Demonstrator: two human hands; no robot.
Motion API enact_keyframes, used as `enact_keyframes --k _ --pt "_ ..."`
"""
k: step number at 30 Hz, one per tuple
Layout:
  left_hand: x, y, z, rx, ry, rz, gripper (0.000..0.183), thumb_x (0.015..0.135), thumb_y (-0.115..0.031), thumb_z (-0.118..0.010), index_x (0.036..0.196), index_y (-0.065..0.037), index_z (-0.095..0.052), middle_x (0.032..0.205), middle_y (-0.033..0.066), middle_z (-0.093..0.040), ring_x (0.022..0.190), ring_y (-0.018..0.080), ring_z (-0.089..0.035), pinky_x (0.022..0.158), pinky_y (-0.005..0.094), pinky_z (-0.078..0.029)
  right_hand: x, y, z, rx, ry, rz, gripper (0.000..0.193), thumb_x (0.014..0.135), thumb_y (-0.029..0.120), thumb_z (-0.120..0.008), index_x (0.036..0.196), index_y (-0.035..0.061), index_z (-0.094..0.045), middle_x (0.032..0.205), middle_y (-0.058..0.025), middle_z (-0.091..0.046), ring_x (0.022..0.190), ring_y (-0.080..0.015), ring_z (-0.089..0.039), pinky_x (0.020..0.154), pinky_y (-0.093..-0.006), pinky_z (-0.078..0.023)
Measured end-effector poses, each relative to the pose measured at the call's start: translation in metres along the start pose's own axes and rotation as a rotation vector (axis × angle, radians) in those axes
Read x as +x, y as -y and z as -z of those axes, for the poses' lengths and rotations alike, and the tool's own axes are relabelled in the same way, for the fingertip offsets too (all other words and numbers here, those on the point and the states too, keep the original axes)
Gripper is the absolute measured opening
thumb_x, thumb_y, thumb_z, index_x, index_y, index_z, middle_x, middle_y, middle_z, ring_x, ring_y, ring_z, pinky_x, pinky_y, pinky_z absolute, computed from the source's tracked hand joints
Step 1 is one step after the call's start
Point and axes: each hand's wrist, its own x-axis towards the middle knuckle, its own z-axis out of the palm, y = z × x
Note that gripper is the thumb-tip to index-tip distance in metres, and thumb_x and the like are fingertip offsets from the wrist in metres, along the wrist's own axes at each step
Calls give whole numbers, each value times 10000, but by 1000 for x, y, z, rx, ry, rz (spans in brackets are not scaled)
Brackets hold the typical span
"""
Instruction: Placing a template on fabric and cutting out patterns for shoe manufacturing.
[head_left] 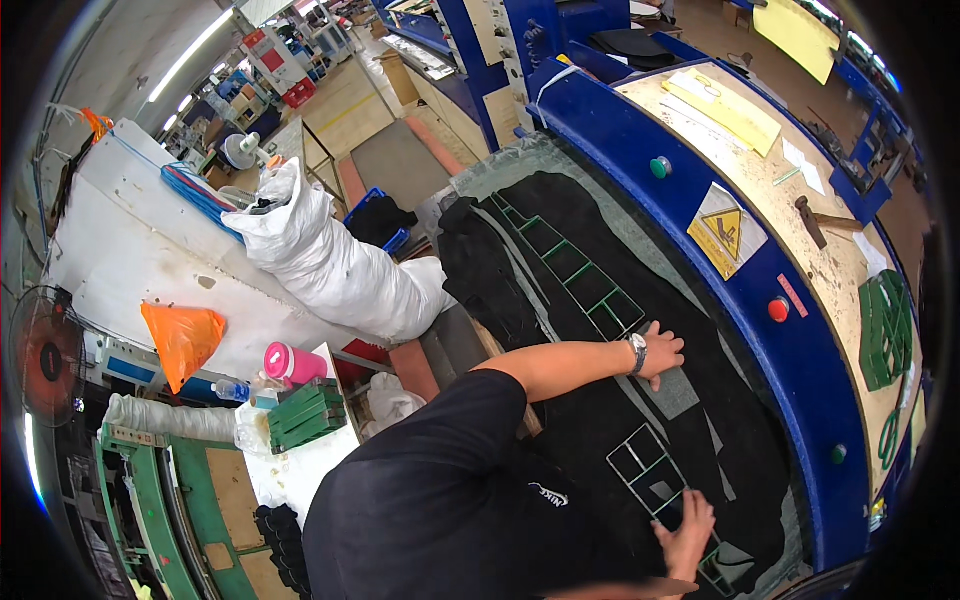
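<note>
A long green-edged cutting die (575, 262), a ladder-like frame, lies on black sheet material (540, 400). My left hand (662, 354), with a watch on its wrist, rests at the die's near end. Its fingers are stretched out over the black material, beside a grey patch (675, 395). Closer to me lies a second ladder-like cutting die (645, 470). My right hand (686, 528) grips this one toward its lower end, thumb on one side and fingers on the other. More green frame (715, 572) shows just past that hand.
A curved blue machine beam (745, 300) with buttons borders the material on the right. On its pale top lie a hammer (825, 220) and green dies (885, 330). White sacks (340, 265) stand left. A small table (290, 470) holds a pink jug (295, 363) and green blocks (306, 413).
</note>
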Motion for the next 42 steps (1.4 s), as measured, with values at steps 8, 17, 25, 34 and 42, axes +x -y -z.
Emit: enact_keyframes --k 8,17,25,34,42 --pt "13 -20 -16 -142 294 -72 375 847 -248 -727 1202 -139 -680 1179 148 -708 1096 366 -674 908 536 -535 -24 7 -29 41 -94 -42 955 554 6 -827 1454 66 -512 1438 -175 -521 1327 -398 -475 1114 -495 -384" --pt "-9 -5 25 -550 109 153 222 955 -122 -658 1157 -33 -685 1011 216 -707 903 356 -703 787 433 -555 0 21 7 -6 11 99 852 662 83 -851 1447 152 -526 1441 -110 -523 1321 -314 -491 1116 -466 -373" --pt "31 -84 7 -272 174 297 568 819 -533 -790 970 9 -711 996 217 -707 921 373 -704 821 477 -562 8 23 -9 44 111 111 886 661 101 -861 1471 140 -503 1426 -153 -517 1321 -357 -478 1126 -498 -364" --pt "65 -110 -58 -624 -25 276 255 726 -125 -786 922 -97 -626 945 107 -679 973 309 -650 777 488 -509 4 53 -42 86 125 -12 889 609 86 -911 1417 68 -540 1363 -202 -499 1272 -412 -466 1059 -523 -373" --pt "25 -103 143 -702 -198 -251 238 859 -162 -739 1062 -46 -693 917 163 -731 870 378 -691 743 461 -536 42 12 -26 210 -452 115 871 677 80 -881 1452 11 -490 1361 -202 -550 1285 -398 -508 1075 -485 -406"
